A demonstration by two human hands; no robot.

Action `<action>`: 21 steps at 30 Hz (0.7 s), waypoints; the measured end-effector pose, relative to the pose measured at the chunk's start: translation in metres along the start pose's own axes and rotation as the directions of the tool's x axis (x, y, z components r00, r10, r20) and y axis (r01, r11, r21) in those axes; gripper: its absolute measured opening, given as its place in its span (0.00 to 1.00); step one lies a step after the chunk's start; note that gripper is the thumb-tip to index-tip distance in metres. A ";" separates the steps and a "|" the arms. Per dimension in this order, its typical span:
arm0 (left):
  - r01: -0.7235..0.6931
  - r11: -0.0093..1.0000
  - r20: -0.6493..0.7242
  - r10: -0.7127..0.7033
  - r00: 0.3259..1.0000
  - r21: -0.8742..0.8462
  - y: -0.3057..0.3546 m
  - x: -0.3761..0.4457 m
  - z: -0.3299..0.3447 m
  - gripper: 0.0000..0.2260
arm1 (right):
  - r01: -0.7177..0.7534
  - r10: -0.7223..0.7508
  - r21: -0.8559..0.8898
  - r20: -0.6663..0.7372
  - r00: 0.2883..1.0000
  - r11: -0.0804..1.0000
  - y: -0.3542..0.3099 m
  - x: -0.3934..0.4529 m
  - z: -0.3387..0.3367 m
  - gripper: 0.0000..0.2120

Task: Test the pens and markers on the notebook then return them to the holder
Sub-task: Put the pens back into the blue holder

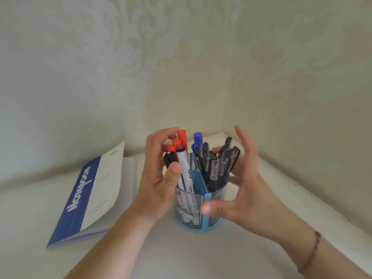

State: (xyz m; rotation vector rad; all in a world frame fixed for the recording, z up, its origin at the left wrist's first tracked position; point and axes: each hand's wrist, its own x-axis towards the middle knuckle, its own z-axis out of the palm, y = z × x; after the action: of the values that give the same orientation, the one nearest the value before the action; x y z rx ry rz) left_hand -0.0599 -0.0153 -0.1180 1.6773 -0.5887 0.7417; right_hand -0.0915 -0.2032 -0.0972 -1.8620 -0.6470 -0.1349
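Observation:
A translucent blue pen holder [198,210] stands at the middle of the white surface. Its left compartment holds red markers [182,137], a white marker [184,166] and a black marker [169,158]; blue markers [197,137] stand behind, and several black pens [219,162] fill the right side. My left hand [159,178] curls round the marker tops, thumb in front, fingers behind the red caps. My right hand [245,184] is spread beside the pens and holder, thumb in front of the holder, holding nothing. A blue-and-white notebook [90,194] lies at the left, its cover slightly lifted.
The surface sits in a corner between two patterned cream walls [201,67], which close off the back and right. A thin bracelet [311,252] is on my right wrist.

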 end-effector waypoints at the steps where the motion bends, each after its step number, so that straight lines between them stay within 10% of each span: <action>1: 0.005 1.000 -0.002 -0.005 1.000 -0.020 0.000 0.000 0.000 0.36 | -0.027 0.027 -0.006 0.023 0.999 1.000 0.004 0.000 0.004 0.62; 15: -0.063 0.976 0.056 0.053 0.997 0.208 -0.001 -0.007 0.006 0.26 | -0.240 0.179 -0.144 -0.343 0.922 0.960 0.042 0.022 -0.028 0.46; 21: -0.055 0.968 0.136 0.022 0.990 0.246 -0.003 -0.016 0.014 0.17 | -0.412 0.283 -0.244 -0.430 0.857 0.878 0.062 0.018 -0.030 0.55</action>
State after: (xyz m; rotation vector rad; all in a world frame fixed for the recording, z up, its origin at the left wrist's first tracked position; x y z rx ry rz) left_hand -0.0661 -0.0277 -0.1344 1.9639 -0.6435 0.7609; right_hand -0.0397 -0.2388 -0.1304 -2.1637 0.0023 -0.3748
